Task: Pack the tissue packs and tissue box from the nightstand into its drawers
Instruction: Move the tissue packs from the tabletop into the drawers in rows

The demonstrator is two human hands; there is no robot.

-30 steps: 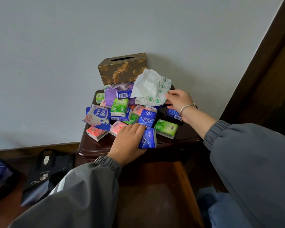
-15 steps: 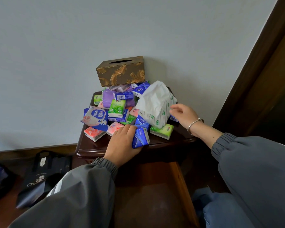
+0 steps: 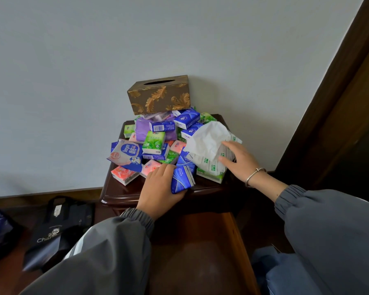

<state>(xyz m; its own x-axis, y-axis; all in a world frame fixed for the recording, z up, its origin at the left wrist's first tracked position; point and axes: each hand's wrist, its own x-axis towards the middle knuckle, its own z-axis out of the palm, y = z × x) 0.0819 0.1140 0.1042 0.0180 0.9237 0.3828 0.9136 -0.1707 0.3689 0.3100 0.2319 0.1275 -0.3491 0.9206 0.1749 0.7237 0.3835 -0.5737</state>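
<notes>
My left hand (image 3: 158, 188) is covering one side of a blue pack (image 3: 182, 177), a loose tissue (image 3: 209, 139) is hiding the top of the soft pack (image 3: 211, 169), my sleeves (image 3: 107, 258) are covering part of the drawer (image 3: 200, 252), lettering on the black bag (image 3: 58, 226) is blurring.

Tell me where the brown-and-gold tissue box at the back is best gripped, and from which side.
Probably by its two short ends, coming in from left and right at once. The tissue box perches on the pile of tissue packs, long face forward; both ends stand free, while the wall sits close behind it.
</notes>
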